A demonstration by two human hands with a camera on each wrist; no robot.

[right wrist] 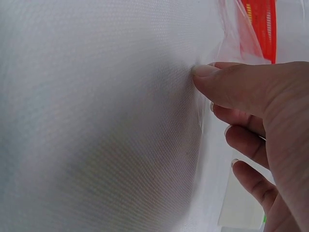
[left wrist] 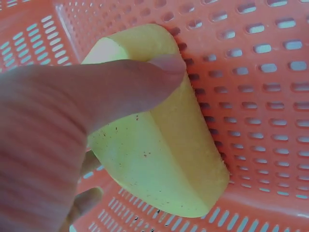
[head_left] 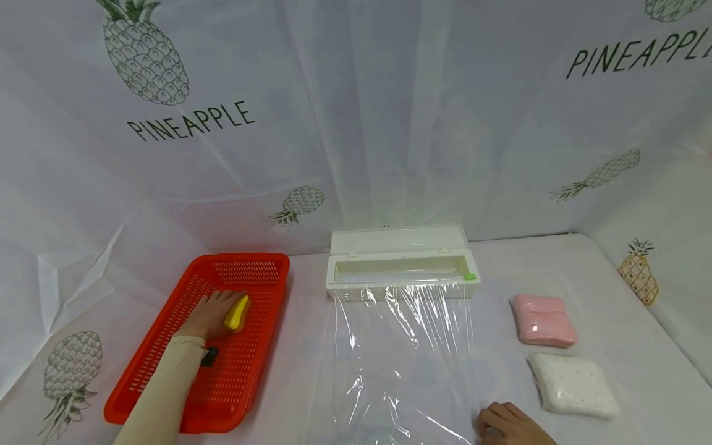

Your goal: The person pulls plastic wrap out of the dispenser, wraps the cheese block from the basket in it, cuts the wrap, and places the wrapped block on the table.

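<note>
In the head view, my left hand reaches into the red plastic basket at the left. It grips a yellow wedge-like piece there; the left wrist view shows a pale, brown-specked face on this piece, with the thumb laid across it. My right hand is at the lower edge of the head view, beside a sheet of clear plastic wrap. Up close in the right wrist view, its thumb and index finger pinch the edge of the wrap while the other fingers stand loosely apart.
The wrap runs toward me from a white dispenser box with its lid raised and a green slider. To the right lie a pink wrapped packet and a white speckled one. A pineapple-print cloth hangs behind.
</note>
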